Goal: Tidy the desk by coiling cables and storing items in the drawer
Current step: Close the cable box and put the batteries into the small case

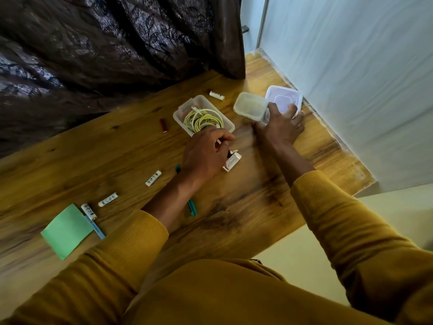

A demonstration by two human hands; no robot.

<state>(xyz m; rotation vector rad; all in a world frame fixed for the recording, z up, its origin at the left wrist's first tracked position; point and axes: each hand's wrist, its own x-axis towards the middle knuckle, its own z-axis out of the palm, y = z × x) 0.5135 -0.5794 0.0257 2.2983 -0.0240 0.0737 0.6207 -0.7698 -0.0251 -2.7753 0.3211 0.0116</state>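
Note:
A coiled yellowish cable [203, 120] lies in a clear plastic tub [226, 120] on the wooden desk [117, 158]. My left hand [206, 151] hovers just in front of the tub, fingers curled round a small white and dark object [232, 161], perhaps a plug. My right hand [282, 124] grips a small square clear container [250, 106], with its fingers against a second clear container or lid [284, 98] by the wall. Several white batteries [153, 178] lie scattered on the desk, plus a red one [163, 125].
A green paper pad [68, 231] and a blue pen [97, 229] lie at the front left. A teal pen [192, 206] runs under my left forearm. A dark patterned curtain [117, 43] hangs behind the desk; a white wall [363, 78] bounds its right side.

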